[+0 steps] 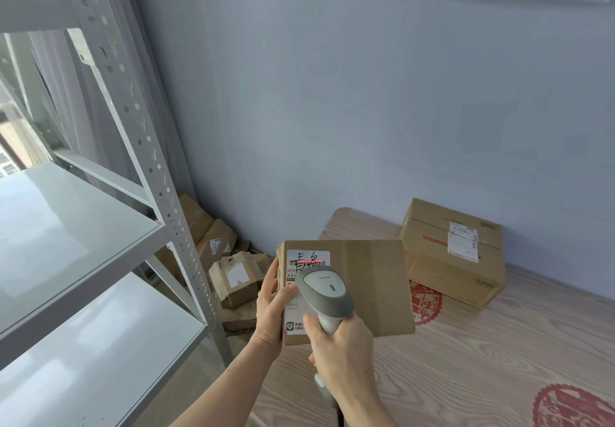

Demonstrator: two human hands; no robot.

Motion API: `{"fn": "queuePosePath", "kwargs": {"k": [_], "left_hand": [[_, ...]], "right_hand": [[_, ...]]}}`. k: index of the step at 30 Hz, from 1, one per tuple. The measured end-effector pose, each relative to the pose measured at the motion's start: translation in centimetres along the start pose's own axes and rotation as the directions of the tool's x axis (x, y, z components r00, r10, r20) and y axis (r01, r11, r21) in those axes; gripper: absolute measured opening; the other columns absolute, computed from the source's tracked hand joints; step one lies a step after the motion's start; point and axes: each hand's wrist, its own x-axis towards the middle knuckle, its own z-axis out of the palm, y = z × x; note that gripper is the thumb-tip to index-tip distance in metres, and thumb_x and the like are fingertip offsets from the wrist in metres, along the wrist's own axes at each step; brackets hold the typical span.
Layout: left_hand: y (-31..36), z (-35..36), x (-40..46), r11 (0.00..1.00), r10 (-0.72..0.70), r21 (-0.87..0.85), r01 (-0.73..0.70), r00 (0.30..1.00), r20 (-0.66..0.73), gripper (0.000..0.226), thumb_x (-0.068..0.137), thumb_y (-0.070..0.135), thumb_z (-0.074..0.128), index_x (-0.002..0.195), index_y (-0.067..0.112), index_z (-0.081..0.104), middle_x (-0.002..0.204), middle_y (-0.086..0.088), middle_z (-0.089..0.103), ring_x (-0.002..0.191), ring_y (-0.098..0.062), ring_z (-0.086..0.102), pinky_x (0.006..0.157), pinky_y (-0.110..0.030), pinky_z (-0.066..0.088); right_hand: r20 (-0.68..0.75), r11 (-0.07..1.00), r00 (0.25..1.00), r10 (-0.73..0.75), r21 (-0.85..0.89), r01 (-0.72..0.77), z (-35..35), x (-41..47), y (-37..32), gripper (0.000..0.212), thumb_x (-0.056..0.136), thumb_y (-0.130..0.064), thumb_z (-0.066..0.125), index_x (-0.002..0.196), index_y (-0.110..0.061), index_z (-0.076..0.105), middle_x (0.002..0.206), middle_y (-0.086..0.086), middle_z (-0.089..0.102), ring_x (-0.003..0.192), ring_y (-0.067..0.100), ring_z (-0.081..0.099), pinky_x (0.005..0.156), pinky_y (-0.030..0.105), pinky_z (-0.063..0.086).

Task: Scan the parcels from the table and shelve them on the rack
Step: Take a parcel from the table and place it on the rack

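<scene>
left hand [270,306]: fingers curled round the left edge of a flat cardboard parcel [366,290], thumb lying across its white shipping label [301,288]; parcel held up in the air, label face toward the camera, above the near left corner of the table.
right hand [339,350]: fingers wrapped round the grip of a grey handheld barcode scanner [324,293]; scanner head close over the label, a red scan line [310,262] falling on the barcode near the label's top.
label: handwritten black characters over the barcode; small print not legible.
wooden table [466,360]: pale grain top with red round emblems printed on it; stands against the wall.
second cardboard parcel [456,253]: larger box, resting on the table at the wall, white label on top, behind and to the right of the held parcel.
metal rack [173,213]: grey, perforated uprights, to the left.
cardboard boxes on the floor [229,277]: heaped between rack and table, against the wall.
</scene>
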Motion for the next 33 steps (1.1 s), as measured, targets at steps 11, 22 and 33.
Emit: {"fn": "queuePosePath", "kwargs": {"k": [11,22,33], "left_hand": [[0.9,-0.3,-1.2,0.999,0.049,-0.017,-0.049,0.998,-0.034,0.081,0.068,0.037,0.075,0.144,0.026,0.049,0.122,-0.018,0.069,0.094,-0.028,0.070,0.075,-0.038,0.059],[4.3,-4.0,-4.5,0.989,0.144,-0.004,-0.148,0.963,-0.227,0.082,0.065,0.039,0.077,0.142,0.030,0.050,0.123,-0.020,0.068,0.103,-0.044,0.068,0.083,-0.053,0.058],[10.5,-11.8,-11.5,0.946,0.291,0.021,-0.322,0.823,-0.487,0.084,0.063,0.034,0.077,0.142,0.028,0.051,0.121,-0.019,0.069,0.099,-0.038,0.069,0.083,-0.054,0.058]], "right_hand": [[0.026,1.000,0.999,-0.029,-0.009,0.029,0.1,-0.5,0.2,0.019,0.084,-0.035,0.074,0.089,-0.018,0.066,0.069,-0.003,0.071,0.061,0.011,0.070,0.062,0.025,0.058],[0.105,0.992,0.987,-0.123,0.027,0.120,0.8,-0.5,-1.5,0.022,0.083,-0.036,0.076,0.087,-0.017,0.066,0.073,-0.001,0.073,0.068,0.014,0.071,0.066,0.030,0.057],[0.142,0.931,0.921,-0.364,0.061,0.359,5.1,-0.4,-5.3,0.032,0.076,-0.027,0.085,0.089,-0.031,0.056,0.097,0.001,0.062,0.076,0.027,0.071,0.076,0.046,0.060]]}}
